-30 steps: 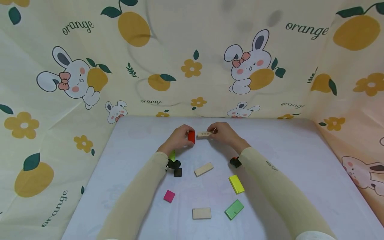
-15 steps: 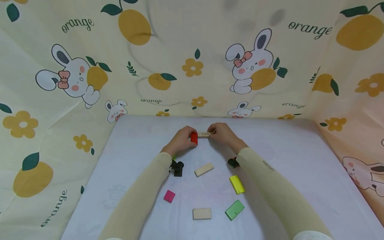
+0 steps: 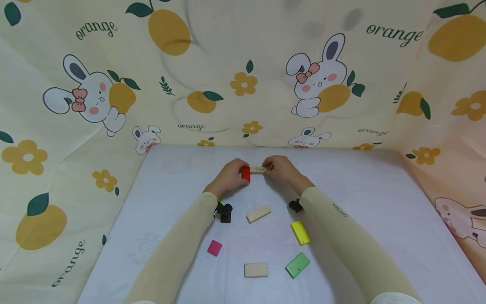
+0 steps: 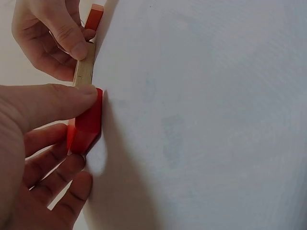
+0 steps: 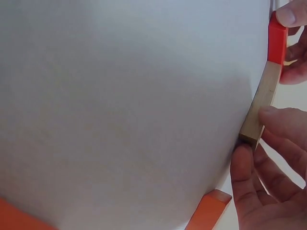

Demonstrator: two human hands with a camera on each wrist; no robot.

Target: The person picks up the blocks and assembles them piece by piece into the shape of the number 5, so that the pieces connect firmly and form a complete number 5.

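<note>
At the left of the white desk (image 3: pixel 341 169), a small magenta square block (image 3: pixel 214 248) lies beside the left sleeve. The left hand (image 3: pixel 229 175) grips a red rectangular block (image 3: pixel 245 174) between thumb and fingers, near the far edge. The red block's right side touches a pale wooden rectangular block with dark markings (image 3: pixel 257 170). Nearer the person lie a broad pale wooden block (image 3: pixel 256 270) and, beyond it, a narrow, angled pale wooden block (image 3: pixel 258 213). The right hand (image 3: pixel 284 171) pinches the marked block's right end. An orange rectangular block (image 5: pixel 208 211) is near this hand. Farther right, a green rectangular block (image 3: pixel 298 265) lies below a bright yellow rectangular block (image 3: pixel 300 233).
</note>
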